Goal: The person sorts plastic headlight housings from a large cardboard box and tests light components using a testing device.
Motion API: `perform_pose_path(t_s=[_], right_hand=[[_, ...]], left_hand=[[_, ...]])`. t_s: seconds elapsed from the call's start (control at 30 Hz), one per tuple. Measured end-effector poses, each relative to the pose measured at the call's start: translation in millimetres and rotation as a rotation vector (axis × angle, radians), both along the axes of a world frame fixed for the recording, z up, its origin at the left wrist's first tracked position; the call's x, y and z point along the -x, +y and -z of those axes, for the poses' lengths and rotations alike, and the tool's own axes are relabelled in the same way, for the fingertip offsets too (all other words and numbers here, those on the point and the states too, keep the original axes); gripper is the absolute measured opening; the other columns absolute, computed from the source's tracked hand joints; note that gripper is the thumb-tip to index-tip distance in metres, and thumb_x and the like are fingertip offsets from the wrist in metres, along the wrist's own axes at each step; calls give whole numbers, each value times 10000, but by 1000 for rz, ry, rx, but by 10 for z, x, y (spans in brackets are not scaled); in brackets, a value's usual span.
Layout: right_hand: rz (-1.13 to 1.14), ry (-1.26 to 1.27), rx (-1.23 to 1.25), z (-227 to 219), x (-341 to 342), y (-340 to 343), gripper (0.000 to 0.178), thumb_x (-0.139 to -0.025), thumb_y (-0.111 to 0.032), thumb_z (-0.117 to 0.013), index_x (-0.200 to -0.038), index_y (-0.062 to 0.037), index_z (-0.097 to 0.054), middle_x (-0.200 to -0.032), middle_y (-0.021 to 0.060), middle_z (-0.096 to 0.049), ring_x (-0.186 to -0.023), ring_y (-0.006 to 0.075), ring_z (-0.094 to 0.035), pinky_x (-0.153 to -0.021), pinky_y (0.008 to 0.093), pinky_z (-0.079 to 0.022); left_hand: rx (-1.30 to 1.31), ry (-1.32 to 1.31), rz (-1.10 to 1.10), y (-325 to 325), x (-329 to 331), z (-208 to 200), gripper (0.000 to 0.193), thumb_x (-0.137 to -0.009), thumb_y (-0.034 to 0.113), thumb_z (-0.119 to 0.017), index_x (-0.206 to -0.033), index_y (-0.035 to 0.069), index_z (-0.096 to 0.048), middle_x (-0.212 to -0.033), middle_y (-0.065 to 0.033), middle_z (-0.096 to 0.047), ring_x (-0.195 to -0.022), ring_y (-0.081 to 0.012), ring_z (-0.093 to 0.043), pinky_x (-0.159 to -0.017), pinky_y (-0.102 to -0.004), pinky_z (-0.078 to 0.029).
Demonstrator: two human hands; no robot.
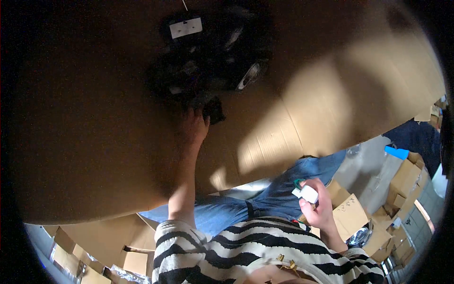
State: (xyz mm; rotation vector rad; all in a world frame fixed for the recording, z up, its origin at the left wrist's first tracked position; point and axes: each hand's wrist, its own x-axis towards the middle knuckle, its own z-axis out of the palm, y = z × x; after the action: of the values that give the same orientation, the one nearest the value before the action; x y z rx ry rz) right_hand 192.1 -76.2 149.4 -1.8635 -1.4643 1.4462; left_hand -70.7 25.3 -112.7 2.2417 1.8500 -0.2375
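Observation:
A large, glossy black object, its kind lost in deep shadow, lies on the cardboard-covered surface. A white label is on its far left part. My left hand reaches to its near edge, fingers bent against a small black part that sticks out there; the fingertips are partly hidden in shadow. In my right hand, held off the surface near my lap, is a small white plastic bottle-like piece, pinched between thumb and fingers. Something dark green shows beside it.
Open cardboard boxes stand on the floor at the right, one with a blue piece on top. A box flap with handwriting is close to my right forearm. More cartons and clear plastic wrap lie at lower left.

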Motion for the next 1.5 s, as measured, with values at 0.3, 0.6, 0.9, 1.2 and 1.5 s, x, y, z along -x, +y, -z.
perform_pose_path(t_s=[0.3, 0.6, 0.9, 1.2, 1.5], right_hand=[[31, -110, -69, -51, 59, 55, 294, -602, -5, -510, -880, -9, -413, -654, 89, -464, -557, 184, -496, -517, 263, -385], [7, -160, -29, -109, -43, 2, 324, -595, -60, -525, -901, -14, -431, -756, 127, -474, -669, 242, -484, -593, 297, -383], [12, -151, -5, -311, -167, -184, 387, -662, -71, -489, -1018, -16, -348, -863, 172, -478, -778, 326, -489, -660, 381, -395], [87, -69, -20, -523, -533, -530, 382, -679, -47, -453, -1033, 2, -320, -863, 176, -490, -809, 299, -500, -682, 343, -385], [43, 68, -319, -499, -713, -756, 237, -654, -24, -471, -890, -36, -453, -794, 27, -431, -722, 122, -428, -645, 263, -359]], left_hand=[[-236, -107, -158, 412, 29, 512, 383, -754, 257, -472, -1059, 35, -402, -1021, -193, -445, -938, -288, -449, -728, -376, -427], [262, -986, -703, 914, -105, 1092, 373, -790, 349, -380, -881, 11, -509, -844, -121, -519, -742, -212, -472, -676, -319, -358], [382, -1208, -565, 61, -273, -528, 291, -824, 319, -362, -749, 51, -446, -592, -11, -360, -513, -101, -323, -467, -244, -265], [645, -1454, -217, -614, -896, -1828, 188, -811, 136, -417, -867, 5, -539, -570, 42, -423, -503, -27, -343, -456, -156, -266], [809, -1413, 97, -902, -1401, -2199, 147, -760, 70, -483, -875, -6, -533, -741, -41, -505, -689, -93, -467, -608, -205, -380]])
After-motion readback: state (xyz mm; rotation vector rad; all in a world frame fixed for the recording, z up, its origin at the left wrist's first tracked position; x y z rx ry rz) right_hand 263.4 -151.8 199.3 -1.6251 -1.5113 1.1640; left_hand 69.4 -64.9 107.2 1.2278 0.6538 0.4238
